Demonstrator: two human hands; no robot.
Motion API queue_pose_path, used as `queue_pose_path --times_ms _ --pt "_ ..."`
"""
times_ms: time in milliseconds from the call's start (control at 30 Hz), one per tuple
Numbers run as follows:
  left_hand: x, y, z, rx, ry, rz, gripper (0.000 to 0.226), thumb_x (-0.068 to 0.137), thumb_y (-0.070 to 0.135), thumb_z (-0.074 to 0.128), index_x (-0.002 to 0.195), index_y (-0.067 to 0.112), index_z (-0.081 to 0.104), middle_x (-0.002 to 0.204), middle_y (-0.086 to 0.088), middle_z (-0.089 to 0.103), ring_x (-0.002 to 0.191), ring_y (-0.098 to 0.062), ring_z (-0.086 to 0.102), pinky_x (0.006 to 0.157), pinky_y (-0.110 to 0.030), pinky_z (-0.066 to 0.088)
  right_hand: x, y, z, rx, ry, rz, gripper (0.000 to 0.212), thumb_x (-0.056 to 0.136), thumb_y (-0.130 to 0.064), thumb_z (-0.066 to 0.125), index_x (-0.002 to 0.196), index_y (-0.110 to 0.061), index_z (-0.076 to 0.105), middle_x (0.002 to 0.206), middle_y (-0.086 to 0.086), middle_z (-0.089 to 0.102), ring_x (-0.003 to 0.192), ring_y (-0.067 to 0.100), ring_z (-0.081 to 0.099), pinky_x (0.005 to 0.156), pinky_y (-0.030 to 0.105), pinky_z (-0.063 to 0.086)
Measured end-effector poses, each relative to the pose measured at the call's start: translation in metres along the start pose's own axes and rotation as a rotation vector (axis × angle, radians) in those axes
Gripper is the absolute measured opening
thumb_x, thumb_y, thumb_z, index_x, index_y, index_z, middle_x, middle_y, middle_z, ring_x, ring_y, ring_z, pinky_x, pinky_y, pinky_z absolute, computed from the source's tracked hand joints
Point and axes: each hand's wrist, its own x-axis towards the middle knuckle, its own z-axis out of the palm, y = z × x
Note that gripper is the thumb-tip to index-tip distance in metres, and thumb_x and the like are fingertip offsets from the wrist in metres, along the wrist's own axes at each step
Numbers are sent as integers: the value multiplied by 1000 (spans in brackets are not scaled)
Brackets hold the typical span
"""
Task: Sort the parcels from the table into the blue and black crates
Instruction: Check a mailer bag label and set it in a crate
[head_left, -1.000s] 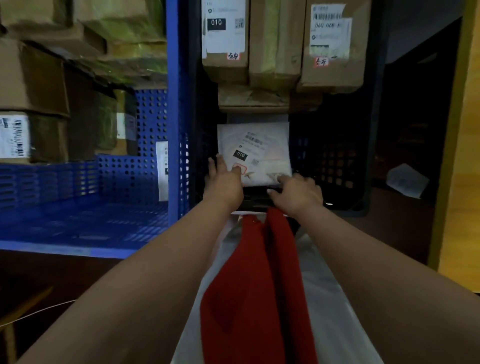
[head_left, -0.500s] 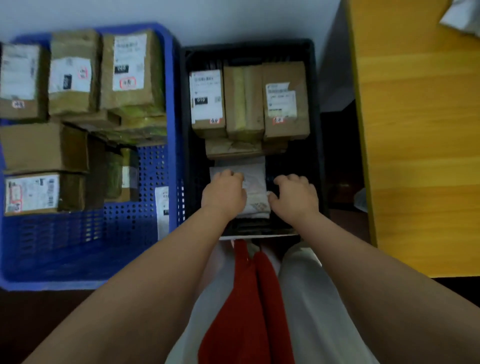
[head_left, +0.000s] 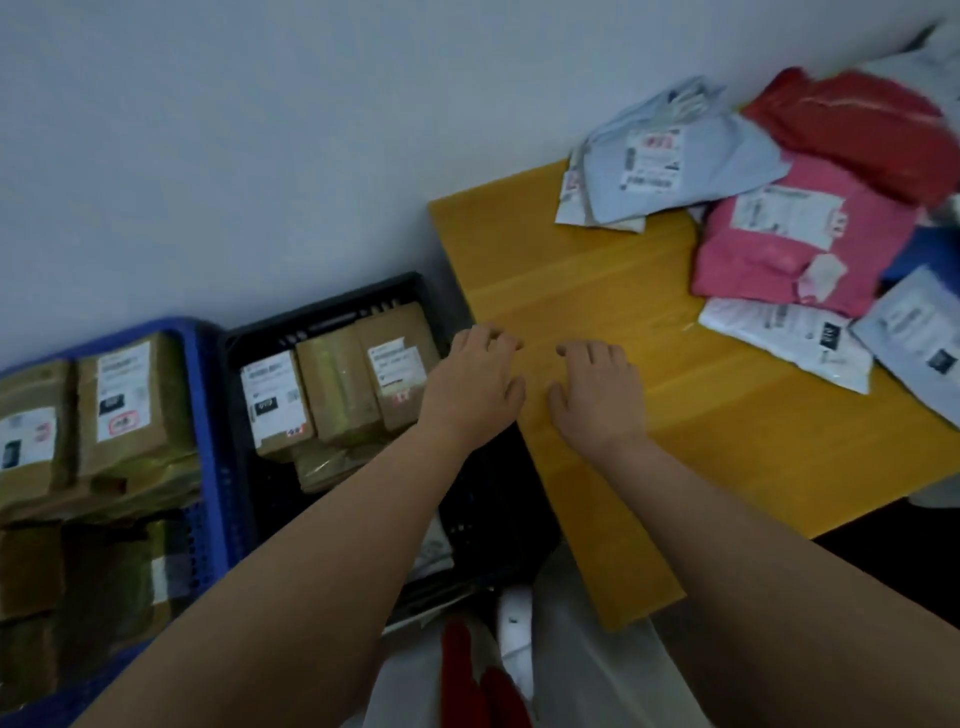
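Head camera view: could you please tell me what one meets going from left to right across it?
Blue crate → black crate → left hand → right hand → pink parcel on the yellow table.

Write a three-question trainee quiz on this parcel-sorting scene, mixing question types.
1. True or false: the left hand grips a parcel.
2. Which soft plastic mailer lies nearest the right hand? A) white mailer B) pink mailer C) red mailer
3. Fill in: the black plastic crate stands between the blue plastic crate and the yellow wooden ____.

Key: 1 false; 2 A; 3 table.
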Motion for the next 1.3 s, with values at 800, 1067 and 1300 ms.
queue_pose_path --times_ms 800,1067,1300 --pt "264 96 36 -250 152 -395 63 95 26 57 149 13 27 151 -18 25 134 -34 36 107 -42 40 217 210 -89 208 336 310 69 89 -23 52 149 -8 23 155 24 18 143 39 19 115 48 17" --pt "282 104 38 -486 158 -543 56 98 9 48 149 13 27 132 -11 50 115 -22 53 85 -27 46 230 217 -84 264 244 307 64 93 -20 48 150 -6 22 149 20 34 134 37 32 110 46 22" --pt "222 94 48 -596 183 -574 55 96 -1 47 147 11 32 143 -8 45 124 -17 48 103 -28 45 192 189 -69 197 255 225 57 91 -22 51 144 -8 34 141 17 43 128 35 37 104 44 27"
